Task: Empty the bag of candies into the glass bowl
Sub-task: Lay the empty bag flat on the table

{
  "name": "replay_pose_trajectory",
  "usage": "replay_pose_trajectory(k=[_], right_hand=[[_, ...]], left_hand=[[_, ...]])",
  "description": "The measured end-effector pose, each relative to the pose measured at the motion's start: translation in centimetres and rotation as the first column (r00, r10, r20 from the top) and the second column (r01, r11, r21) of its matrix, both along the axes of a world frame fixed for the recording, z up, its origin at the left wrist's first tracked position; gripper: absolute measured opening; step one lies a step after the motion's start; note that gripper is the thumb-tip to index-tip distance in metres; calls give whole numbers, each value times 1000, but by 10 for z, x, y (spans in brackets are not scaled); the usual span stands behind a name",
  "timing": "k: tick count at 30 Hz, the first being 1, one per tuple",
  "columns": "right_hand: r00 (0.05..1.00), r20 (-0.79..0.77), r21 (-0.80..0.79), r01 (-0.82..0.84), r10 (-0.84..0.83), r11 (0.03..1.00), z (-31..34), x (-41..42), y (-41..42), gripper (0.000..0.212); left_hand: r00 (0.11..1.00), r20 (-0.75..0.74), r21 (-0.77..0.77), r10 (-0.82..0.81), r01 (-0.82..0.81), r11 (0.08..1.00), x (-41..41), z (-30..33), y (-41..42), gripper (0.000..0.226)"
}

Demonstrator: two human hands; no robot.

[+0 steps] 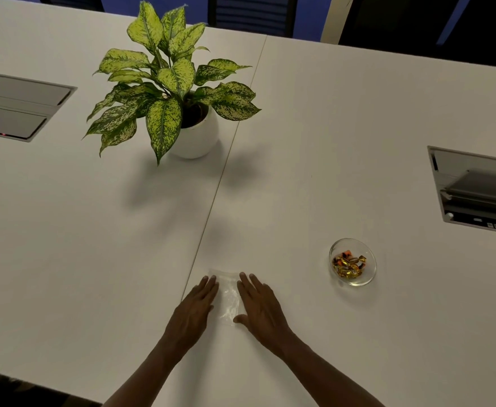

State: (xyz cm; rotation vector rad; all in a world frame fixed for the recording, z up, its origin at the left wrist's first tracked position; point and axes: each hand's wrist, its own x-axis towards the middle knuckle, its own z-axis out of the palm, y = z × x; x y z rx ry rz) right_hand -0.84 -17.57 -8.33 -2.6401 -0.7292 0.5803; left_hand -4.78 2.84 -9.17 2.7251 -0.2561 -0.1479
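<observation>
Your left hand (195, 308) and right hand (260, 305) lie flat and spread on the empty clear bag (227, 298), seemingly smoothing it, while the candies (349, 265) sit in the bowl (370, 270) to the right.

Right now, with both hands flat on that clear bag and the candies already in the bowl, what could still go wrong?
1. The bag is clear and nearly invisible on the white table; a candy left inside could go unnoticed.
2. The left hand and right hand only press it flat, so it may slide.
3. The glass bowl with the candies sits beside the right hand; a sideways sweep could knock it.
</observation>
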Motion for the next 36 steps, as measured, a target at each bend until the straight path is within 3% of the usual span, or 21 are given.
replay_pose_trajectory(k=[6, 10, 13, 18, 22, 26, 29, 33, 36], right_hand=[[998, -39, -109, -60, 56, 992, -10, -2, 10, 86], [997, -43, -98, -66, 62, 993, -9, -3, 17, 86], [996, -44, -99, -75, 71, 992, -9, -4, 17, 86], [995, -67, -92, -79, 73, 993, -7, -5, 17, 88], [995, -56, -76, -84, 80, 994, -6, -7, 14, 87], [999, -12, -14, -52, 52, 999, 2, -10, 7, 81], [1000, 31, 30, -7, 6, 1000, 10, -14, -2, 71], [973, 226, 32, 41, -48, 999, 22, -17, -26, 62], [953, 286, 44, 97, -106, 994, 30, -16, -52, 56]], left_hand=[[998, -48, 191, -31, 39, 981, -6, -11, 21, 67], [996, -69, 209, -51, 65, 976, -9, -10, 24, 70], [998, -57, 180, -30, 39, 983, -13, -9, 23, 78], [992, -124, 105, 2, 11, 994, -15, -7, 26, 69], [995, -103, 50, 14, -9, 999, -20, -10, 27, 80], [992, -119, 34, 50, -46, 998, -23, -5, 26, 68], [989, -111, -6, 95, -96, 995, -20, 7, 18, 56], [991, -33, -130, 128, -131, 983, -11, 26, -13, 61], [993, 1, -207, 121, -118, 971, -2, 40, -46, 46]])
